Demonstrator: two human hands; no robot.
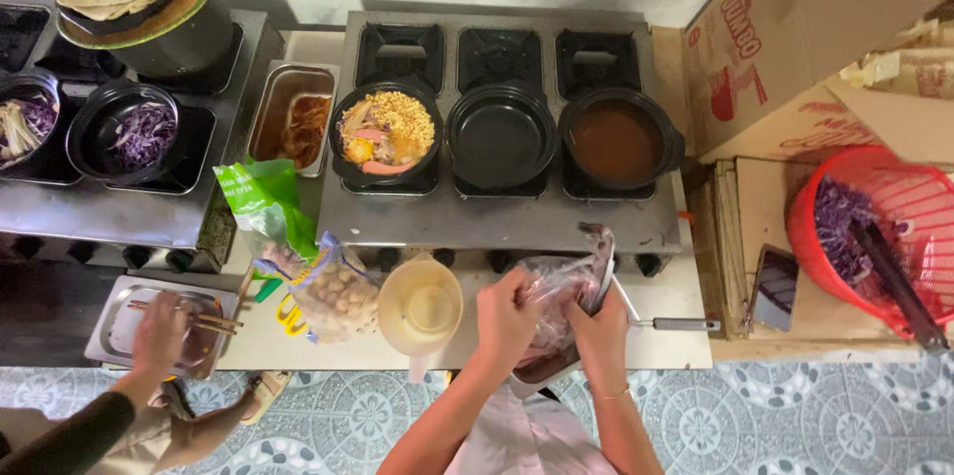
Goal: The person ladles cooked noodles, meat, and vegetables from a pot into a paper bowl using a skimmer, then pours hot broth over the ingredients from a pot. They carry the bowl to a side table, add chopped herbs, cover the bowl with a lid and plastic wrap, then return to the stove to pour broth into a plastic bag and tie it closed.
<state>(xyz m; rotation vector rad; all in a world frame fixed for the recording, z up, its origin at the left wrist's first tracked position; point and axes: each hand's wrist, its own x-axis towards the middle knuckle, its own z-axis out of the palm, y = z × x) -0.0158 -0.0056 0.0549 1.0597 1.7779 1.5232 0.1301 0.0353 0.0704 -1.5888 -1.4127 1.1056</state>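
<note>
Clear plastic bag (pixel 561 301) of reddish meat, pinched by left hand (pixel 505 321) and right hand (pixel 599 328).

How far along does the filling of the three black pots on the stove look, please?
Done: the left pot holds noodles and toppings. In hand: both hands, left and right, grip a clear plastic bag. Left: the middle pot is empty; the right pot holds only broth.

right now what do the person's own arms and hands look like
Both forearms are bare, no sleeves reaching the wrists and no gloves. The left hand wears nothing visible. The right hand has a thin, light-coloured bracelet around the wrist. No rings or watch can be made out. A pale pink garment shows on the body between the arms.
</note>
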